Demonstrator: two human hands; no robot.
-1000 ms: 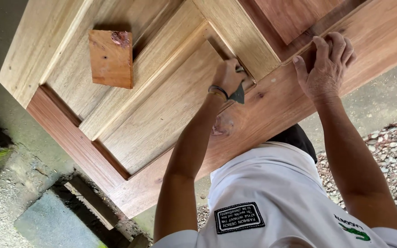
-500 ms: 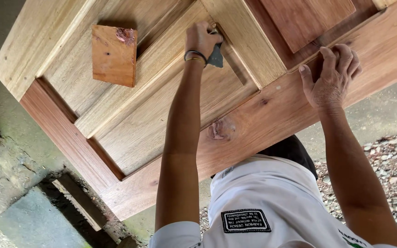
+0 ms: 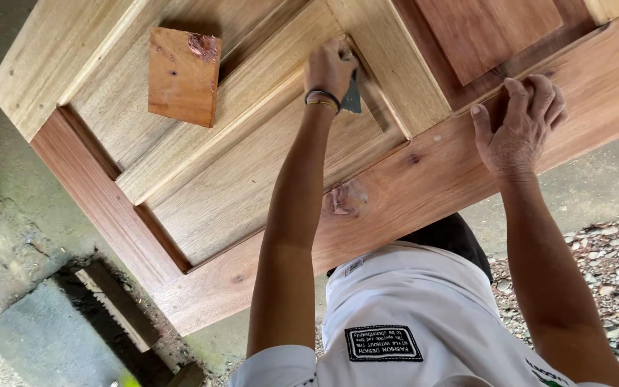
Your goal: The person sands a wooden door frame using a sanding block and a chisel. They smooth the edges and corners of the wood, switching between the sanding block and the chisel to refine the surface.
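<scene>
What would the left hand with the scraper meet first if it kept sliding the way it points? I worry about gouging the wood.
Probably the pale raised wooden rail bordering the recessed door panel: the left hand presses its small grey scraper blade right beside that edge. Depth is hard to judge.

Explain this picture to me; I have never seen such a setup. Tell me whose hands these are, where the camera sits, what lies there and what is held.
There is no machine here: a person works with two bare hands, and one camera worn on their head looks down along the arms. The big thing that fills the view is a panelled wooden door lying flat, pale in its panels and redder in its frame. The left hand, with a band at the wrist, grips a small grey-bladed tool and presses it into a groove beside a panel. The right hand holds nothing; it rests on the door's frame. A small square wood block lies on a panel, apart from both hands. Gravel shows below.
</scene>
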